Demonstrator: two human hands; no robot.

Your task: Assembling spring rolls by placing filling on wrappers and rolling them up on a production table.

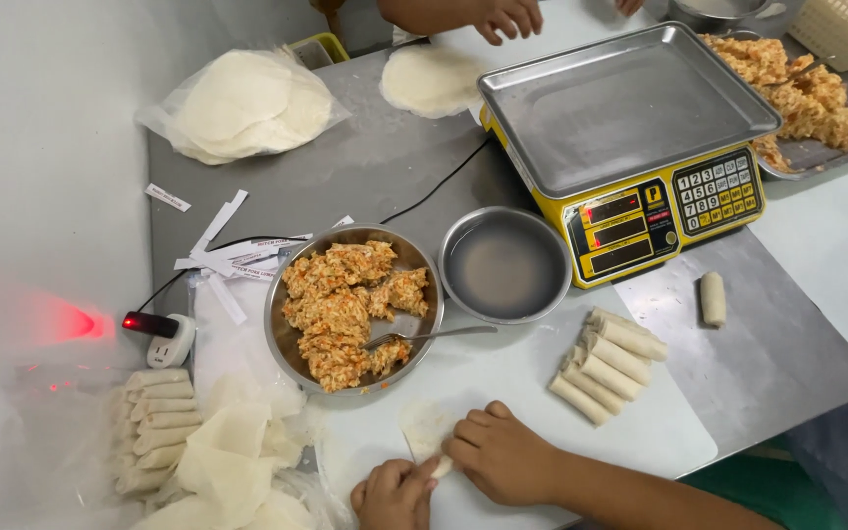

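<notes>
My left hand (pixel 395 494) and my right hand (pixel 501 453) are both closed on a thin pale wrapper (pixel 424 428), which they are rolling on a white board (pixel 512 378) near the front edge. Just beyond the hands stands a metal bowl of orange filling (pixel 345 299) with a fork (pixel 434 336) lying in it. A small metal bowl of water (pixel 504 265) sits to its right. Several finished rolls (pixel 609 363) lie on the board to the right of my hands.
A yellow weighing scale (pixel 630 147) with a steel pan stands behind. A tray of filling (pixel 797 93) is at the far right, a bag of round wrappers (pixel 242 103) far left. More rolls (pixel 154 422) and loose wrappers lie at left. Another person's hand (pixel 503 18) reaches near a flat wrapper (pixel 434 79).
</notes>
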